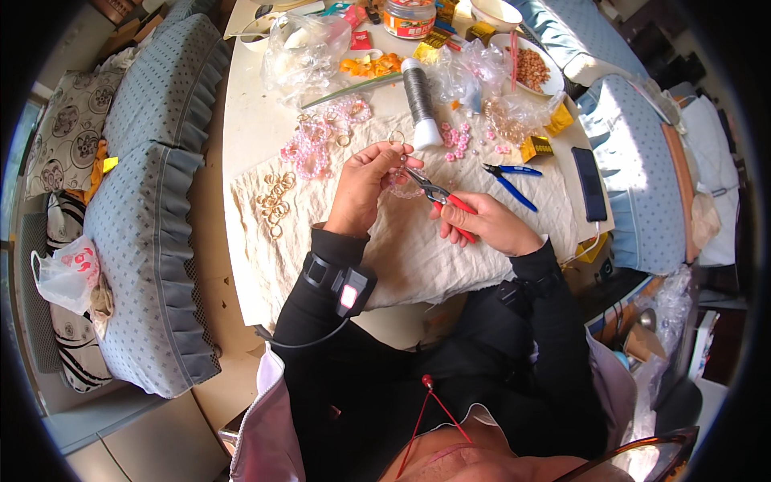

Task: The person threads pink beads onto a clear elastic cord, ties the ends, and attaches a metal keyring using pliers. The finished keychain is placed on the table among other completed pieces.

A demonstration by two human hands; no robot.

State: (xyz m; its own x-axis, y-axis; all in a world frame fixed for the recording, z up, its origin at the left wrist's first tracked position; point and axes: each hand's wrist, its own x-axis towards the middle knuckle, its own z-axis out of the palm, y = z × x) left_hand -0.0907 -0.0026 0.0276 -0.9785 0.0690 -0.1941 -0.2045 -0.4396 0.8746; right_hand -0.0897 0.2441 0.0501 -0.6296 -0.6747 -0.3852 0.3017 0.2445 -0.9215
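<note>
My left hand (363, 183) pinches the end of a strand of clear and pale pink beads (406, 189), and a gold ring (396, 137) stands up at its fingertips. In my right hand (486, 221) is a pair of red-handled pliers (436, 193). Their metal jaws reach to the left fingertips, at the strand's end; the fingers hide what exactly the jaws touch. Left of my hands, several loose gold rings (275, 201) lie on a cream cloth (385, 269). Pink beaded strands (309, 149) lie beyond them. Blue-handled cutters (514, 186) rest open to the right.
A spool of grey cord (418, 95) lies past my hands, beside pink beads (456, 140). Clear plastic bags (305, 52), a jar (409, 18), orange peel (373, 64) and a plate of nuts (548, 76) crowd the far side. A phone (590, 186) lies at the right edge.
</note>
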